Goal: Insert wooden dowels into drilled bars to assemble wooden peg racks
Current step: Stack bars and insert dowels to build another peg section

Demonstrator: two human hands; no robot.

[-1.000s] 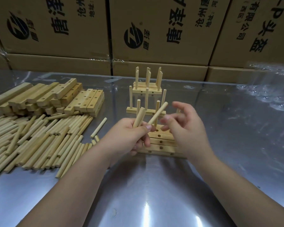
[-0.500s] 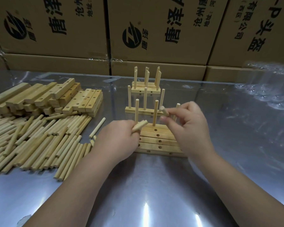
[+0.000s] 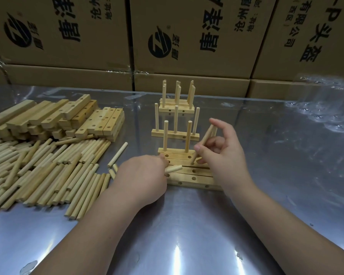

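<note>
Several drilled wooden bars [image 3: 189, 176] lie side by side on the metal table in front of me. The farthest bar of the row carries upright dowels [image 3: 165, 135]. My right hand [image 3: 224, 155] pinches a dowel [image 3: 204, 142] that leans over, its lower end at a hole in one of the near bars. My left hand [image 3: 145, 177] rests at the left end of the bars and grips a dowel [image 3: 174, 168] whose tip sticks out to the right. Two finished peg racks [image 3: 175, 133] [image 3: 177, 108] stand behind.
Loose dowels [image 3: 44, 171] lie in a wide pile at the left, with stacked drilled bars [image 3: 68, 120] behind them. Cardboard boxes [image 3: 187, 36] wall off the back. Crumpled clear plastic [image 3: 326, 108] sits at the far right. The steel table [image 3: 187, 245] shines near me.
My right hand has lowered its dowel from the air down to a hole in a near bar. My left hand has sunk to the bars, its dowel now pointing right.
</note>
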